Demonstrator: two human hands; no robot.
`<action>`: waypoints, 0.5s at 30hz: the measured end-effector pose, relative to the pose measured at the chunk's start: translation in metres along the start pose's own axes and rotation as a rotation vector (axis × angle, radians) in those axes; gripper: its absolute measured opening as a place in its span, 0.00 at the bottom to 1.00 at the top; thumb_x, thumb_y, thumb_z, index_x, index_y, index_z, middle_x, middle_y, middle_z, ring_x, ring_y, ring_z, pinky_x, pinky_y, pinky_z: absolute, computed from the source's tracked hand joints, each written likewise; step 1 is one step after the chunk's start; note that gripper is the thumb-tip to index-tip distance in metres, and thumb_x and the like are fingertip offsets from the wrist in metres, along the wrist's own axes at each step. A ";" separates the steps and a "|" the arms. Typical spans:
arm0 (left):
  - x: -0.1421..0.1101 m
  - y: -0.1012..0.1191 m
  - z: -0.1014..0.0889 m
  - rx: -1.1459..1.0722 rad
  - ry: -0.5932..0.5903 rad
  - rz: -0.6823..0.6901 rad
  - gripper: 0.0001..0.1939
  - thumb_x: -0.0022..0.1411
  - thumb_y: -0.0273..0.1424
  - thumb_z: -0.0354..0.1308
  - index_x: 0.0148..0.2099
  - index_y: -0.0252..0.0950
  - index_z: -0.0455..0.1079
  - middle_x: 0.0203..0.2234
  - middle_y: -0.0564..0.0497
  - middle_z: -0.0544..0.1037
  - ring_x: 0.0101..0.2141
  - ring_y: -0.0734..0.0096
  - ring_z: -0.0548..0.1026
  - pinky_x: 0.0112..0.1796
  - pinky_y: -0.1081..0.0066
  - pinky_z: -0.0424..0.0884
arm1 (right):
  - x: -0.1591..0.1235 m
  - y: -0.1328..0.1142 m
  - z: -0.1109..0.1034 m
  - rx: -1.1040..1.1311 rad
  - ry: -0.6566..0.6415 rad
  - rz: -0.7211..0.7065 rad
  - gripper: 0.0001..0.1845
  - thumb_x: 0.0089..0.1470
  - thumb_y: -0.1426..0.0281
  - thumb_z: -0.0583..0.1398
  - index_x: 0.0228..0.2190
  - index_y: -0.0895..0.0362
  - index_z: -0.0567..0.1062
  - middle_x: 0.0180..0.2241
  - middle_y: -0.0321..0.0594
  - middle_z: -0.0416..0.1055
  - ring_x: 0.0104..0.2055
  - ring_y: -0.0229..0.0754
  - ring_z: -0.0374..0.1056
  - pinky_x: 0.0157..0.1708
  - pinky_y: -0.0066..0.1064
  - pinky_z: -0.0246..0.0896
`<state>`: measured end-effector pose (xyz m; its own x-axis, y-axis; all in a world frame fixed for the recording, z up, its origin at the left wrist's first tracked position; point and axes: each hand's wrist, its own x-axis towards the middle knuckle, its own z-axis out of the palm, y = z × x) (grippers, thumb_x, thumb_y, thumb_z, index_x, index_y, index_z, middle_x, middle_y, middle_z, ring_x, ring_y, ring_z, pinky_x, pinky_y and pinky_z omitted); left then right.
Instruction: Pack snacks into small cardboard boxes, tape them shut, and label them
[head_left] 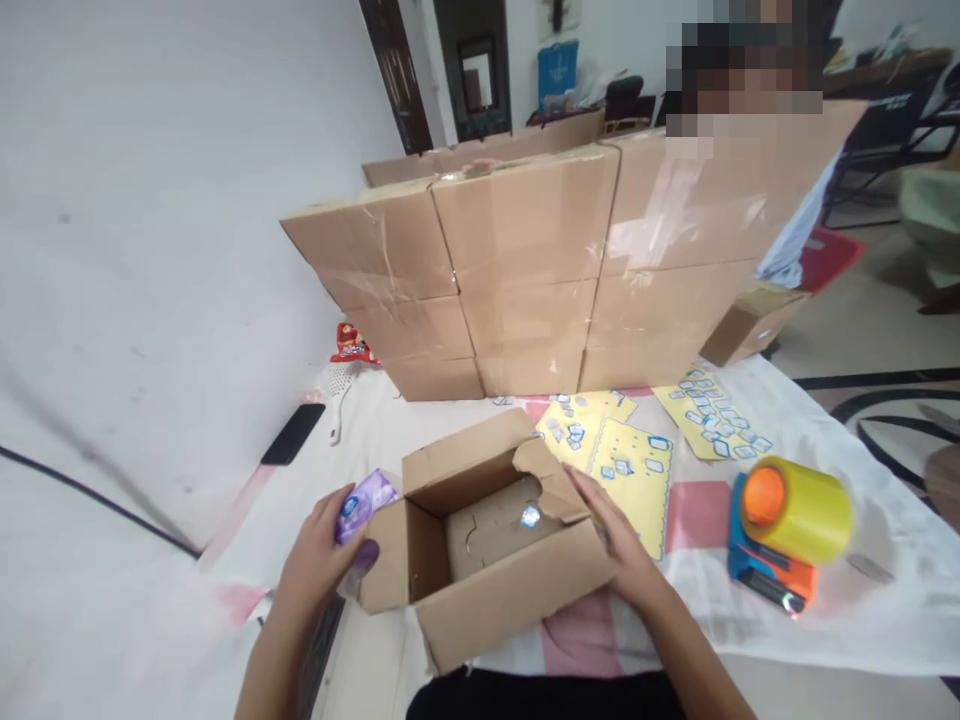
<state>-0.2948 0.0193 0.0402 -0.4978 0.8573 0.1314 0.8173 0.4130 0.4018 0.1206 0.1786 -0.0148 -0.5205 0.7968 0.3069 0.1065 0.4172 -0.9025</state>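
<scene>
While the open carton point(487, 560) sits at 6 o'clock on the white sheet point(825, 620), a purple packet point(362, 503) is pinched in the left hand point(319, 560) just off its 9 o'clock flap. The right hand point(615, 545) is laid flat, fingers apart, on the torn 3 o'clock flap. Plain brown corrugated board, one shiny sticker seen inside. Room is bounded at 12 o'clock by a stacked wall of taped cartons point(525, 270); yellow sticker sheets point(630, 470) lie between. A tape dispenser point(787, 535), orange and blue with a yellow roll, is at 3 o'clock, well apart.
</scene>
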 end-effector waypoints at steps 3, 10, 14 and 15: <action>-0.017 -0.006 0.005 0.098 -0.069 0.000 0.34 0.59 0.40 0.56 0.67 0.42 0.60 0.60 0.43 0.70 0.56 0.50 0.71 0.49 0.57 0.73 | 0.000 -0.024 -0.015 -0.054 0.205 -0.008 0.24 0.67 0.65 0.53 0.63 0.44 0.66 0.62 0.43 0.69 0.61 0.51 0.68 0.58 0.49 0.67; -0.052 0.010 0.019 0.184 0.065 -0.060 0.33 0.62 0.36 0.55 0.69 0.41 0.57 0.52 0.42 0.72 0.51 0.49 0.72 0.44 0.59 0.73 | 0.029 -0.116 0.017 -0.604 0.018 0.037 0.40 0.55 0.61 0.64 0.66 0.48 0.61 0.69 0.46 0.60 0.66 0.62 0.62 0.58 0.57 0.67; -0.065 -0.005 0.018 0.058 0.152 -0.188 0.37 0.59 0.42 0.58 0.68 0.39 0.57 0.53 0.41 0.71 0.53 0.47 0.72 0.48 0.55 0.73 | 0.025 -0.111 0.025 -0.596 0.119 0.206 0.31 0.60 0.62 0.58 0.64 0.48 0.64 0.60 0.44 0.72 0.51 0.56 0.77 0.43 0.48 0.77; -0.068 -0.010 0.018 0.011 0.165 -0.206 0.39 0.57 0.45 0.60 0.68 0.39 0.58 0.53 0.41 0.72 0.53 0.46 0.72 0.50 0.54 0.72 | 0.021 -0.106 0.024 -0.576 0.148 0.233 0.28 0.61 0.61 0.58 0.62 0.48 0.66 0.57 0.43 0.75 0.49 0.55 0.78 0.41 0.46 0.77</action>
<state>-0.2639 -0.0376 0.0113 -0.6937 0.6934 0.1947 0.6966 0.5773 0.4259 0.0781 0.1407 0.0800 -0.3105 0.9297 0.1984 0.6622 0.3612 -0.6565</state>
